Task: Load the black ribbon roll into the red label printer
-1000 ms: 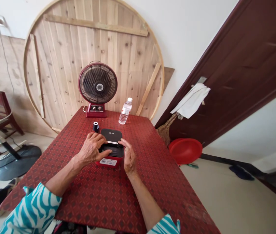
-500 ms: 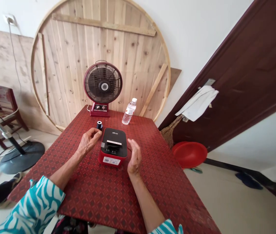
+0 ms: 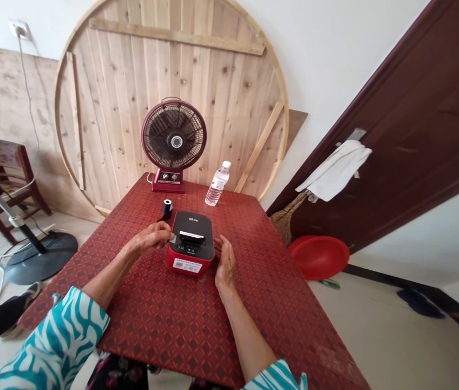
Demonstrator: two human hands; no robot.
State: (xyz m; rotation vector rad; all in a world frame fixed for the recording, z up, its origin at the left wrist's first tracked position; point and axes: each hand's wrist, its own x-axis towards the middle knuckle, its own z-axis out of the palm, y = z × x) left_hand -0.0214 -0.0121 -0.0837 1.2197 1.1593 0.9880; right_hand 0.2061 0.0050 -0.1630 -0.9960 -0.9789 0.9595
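Observation:
A small receipt printer (image 3: 192,230) with a black lid and red base sits on the table, a white paper strip lying across its slot. My left hand (image 3: 152,238) is at its left edge, fingers bent and pressed together, the tips at a grey tab on the lid. Along the right side my right hand (image 3: 225,262) is held with fingers stretched out and slightly curved; whether it touches the casing I cannot tell. A small dark roll with a white core (image 3: 167,206) stands behind my left hand, with a dark strip trailing from it.
A red fan (image 3: 174,138) and a clear water bottle (image 3: 216,187) stand at the back of the red patterned table (image 3: 164,319). Behind leans a large round wooden board (image 3: 229,103). On the floor are a red basin (image 3: 319,257) at right and a standing fan (image 3: 30,252) at left.
My left hand has moved from beside the dark roll to the printer's left edge. My right hand stays by the right side. The view has shifted slightly.

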